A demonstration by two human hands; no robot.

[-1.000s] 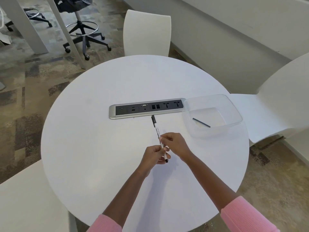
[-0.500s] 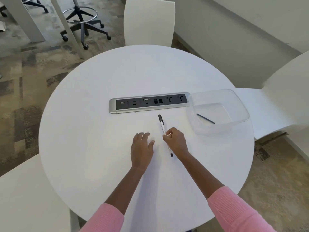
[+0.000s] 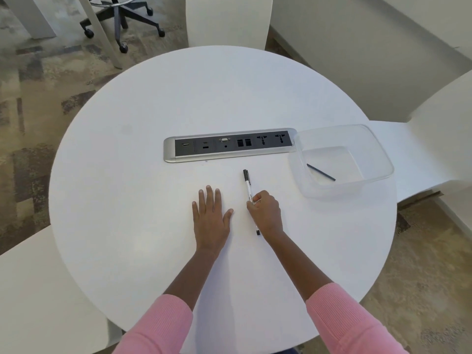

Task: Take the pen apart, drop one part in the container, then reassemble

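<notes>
Single head view, steeply down over round table (image 3: 127,200).

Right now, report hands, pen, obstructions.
Left hand open, flat on table. Right hand grips pen. Thin part lies in container. Nothing between pen and container.

The left hand (image 3: 210,215) lies flat, palm down, fingers straight and slightly spread. Near it, the right hand (image 3: 265,213) curls its fingers round a slim white pen with black ends (image 3: 248,186). Both forearms reach forward, bare below pink ribbed sleeves (image 3: 158,328).
</notes>
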